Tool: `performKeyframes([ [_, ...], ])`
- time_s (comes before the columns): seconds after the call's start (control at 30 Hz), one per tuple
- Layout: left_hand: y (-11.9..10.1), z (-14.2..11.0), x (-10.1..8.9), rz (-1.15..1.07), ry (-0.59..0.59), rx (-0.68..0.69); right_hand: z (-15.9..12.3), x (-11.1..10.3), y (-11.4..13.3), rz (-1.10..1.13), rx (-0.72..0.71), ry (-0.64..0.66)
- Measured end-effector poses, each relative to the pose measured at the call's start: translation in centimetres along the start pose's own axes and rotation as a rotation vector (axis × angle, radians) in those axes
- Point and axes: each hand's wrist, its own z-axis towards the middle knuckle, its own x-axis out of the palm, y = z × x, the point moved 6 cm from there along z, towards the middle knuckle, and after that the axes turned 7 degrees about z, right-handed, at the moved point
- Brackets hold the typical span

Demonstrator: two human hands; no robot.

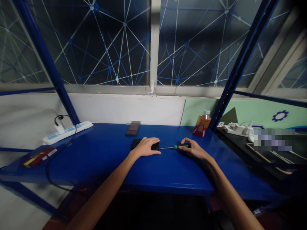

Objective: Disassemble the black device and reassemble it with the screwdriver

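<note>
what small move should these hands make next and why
Probably use the right hand to set the screwdriver squarely against the right end of the black object: the shaft points there, the tip looks at or near it, and the left hand lies across the object, able to steady it.

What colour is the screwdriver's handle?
Green and black: the screwdriver handle in the right hand shows best in the head view.

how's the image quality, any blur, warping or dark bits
Head view: the blue posts splay outward, likely wide-angle distortion; the red box at left looks soft; below the blue table and at the far right edge it falls nearly black; the table's front edge catches a faint sheen.
</note>
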Motion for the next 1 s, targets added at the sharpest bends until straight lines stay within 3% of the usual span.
performKeyframes([
  [0.2,-0.1,0.0,0.0,0.004,-0.015,0.010,-0.1,0.0,0.3,-0.220,-0.028,-0.032],
  [0.3,0.0,0.0,0.0,0.008,-0.023,0.006,-0.2,0.2,0.9,-0.136,-0.074,-0.014],
  [0.43,0.0,0.0,0.1,0.006,-0.016,0.005,-0.2,0.4,0.3,0.056,0.009,0.052],
  [0.67,0.2,0.1,0.1,0.015,-0.018,-0.014,-0.1,-0.1,0.8,-0.269,-0.090,-0.052],
  [0.87,0.2,0.0,0.0,0.027,-0.021,-0.016,-0.1,-0.3,0.5,-0.177,-0.095,-0.063],
  [1.0,0.1,0.0,0.0,0.026,-0.022,-0.012,-0.1,-0.1,0.7,-0.253,-0.104,-0.086],
])
